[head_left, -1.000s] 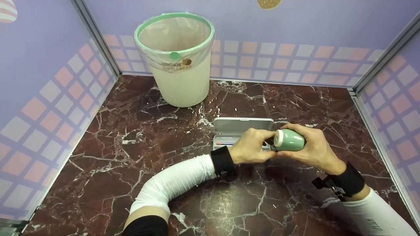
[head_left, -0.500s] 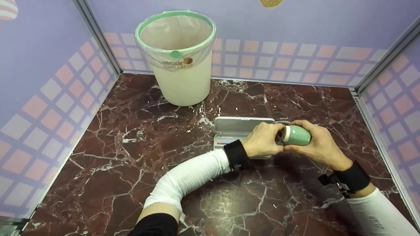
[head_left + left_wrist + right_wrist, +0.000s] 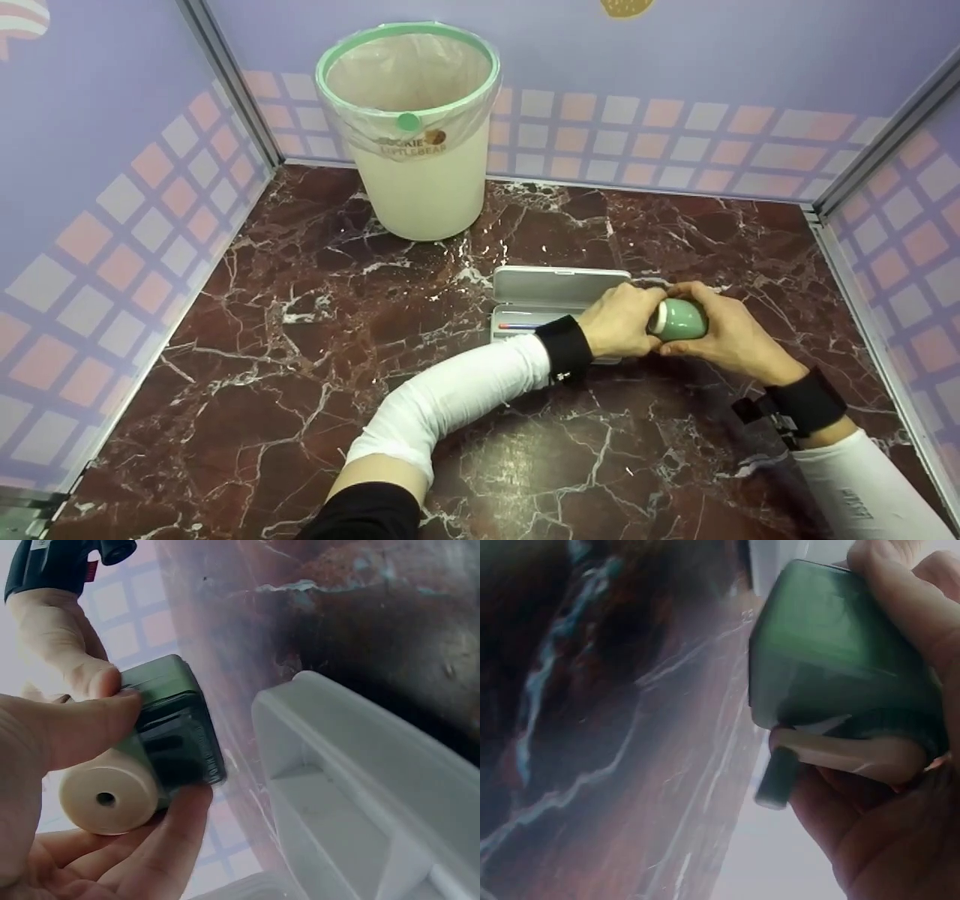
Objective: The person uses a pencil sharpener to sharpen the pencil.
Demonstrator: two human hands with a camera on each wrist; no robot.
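Both hands hold a green crank pencil sharpener (image 3: pixel 682 320) above the table, just right of an open pencil case (image 3: pixel 559 285). My right hand (image 3: pixel 731 330) grips its body from the right. My left hand (image 3: pixel 619 322) pinches it from the left, thumb and fingers (image 3: pixel 184 832) at the dark see-through drawer (image 3: pixel 180 750). Beside them, the cream round front (image 3: pixel 109 791) shows its pencil hole. In the right wrist view, a cream crank arm (image 3: pixel 847 754) with a dark green knob (image 3: pixel 777 778) sticks out below the body. The left hand partly hides the case.
A red-and-blue pencil (image 3: pixel 517 326) lies in the case. Behind, to the left, stands a tall cream bin (image 3: pixel 424 195) with a green rim and clear liner. White crumbs dot the marbled table (image 3: pixel 247 360) in front of it. Patterned panels (image 3: pixel 585 60) enclose the back and sides.
The left hand and forearm have moved to the right, uncovering more of the pencil case. The sharpener has shifted slightly right, its cream front now more hidden behind the left fingers.
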